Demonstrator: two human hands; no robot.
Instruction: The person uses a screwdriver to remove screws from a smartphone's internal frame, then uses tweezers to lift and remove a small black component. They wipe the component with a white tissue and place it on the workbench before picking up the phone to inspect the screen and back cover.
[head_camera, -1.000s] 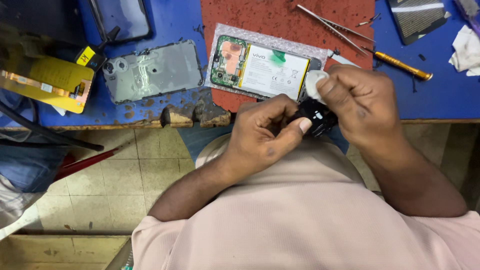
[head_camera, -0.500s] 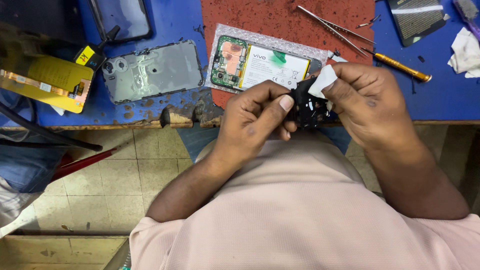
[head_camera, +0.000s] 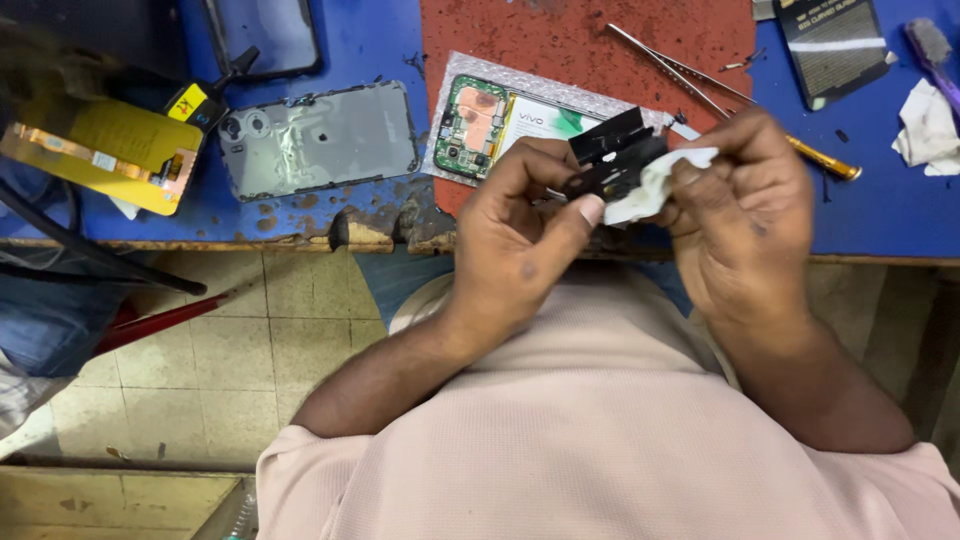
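Note:
My left hand (head_camera: 520, 235) grips a small black plastic phone part (head_camera: 612, 160), held just above the table's front edge. My right hand (head_camera: 745, 215) pinches a white cloth wad (head_camera: 648, 185) pressed against that part. Behind the hands lies an opened phone (head_camera: 500, 120) with its green circuit board and white battery showing, resting on a bubble-wrap sheet on a red mat (head_camera: 590, 40). A grey phone back cover (head_camera: 320, 140) lies to the left on the blue table (head_camera: 380, 40).
Metal tweezers (head_camera: 670, 70) and a yellow-handled tool (head_camera: 825, 160) lie on the mat's right side. A yellow packet (head_camera: 100, 150) sits far left, a dark screen panel (head_camera: 265, 35) at the back, a white rag (head_camera: 925, 130) and a brush (head_camera: 935, 50) far right. Tiled floor lies below.
Both hands have lifted the black part up and away from my body, over the table edge. The white cloth has shifted onto the part's right side.

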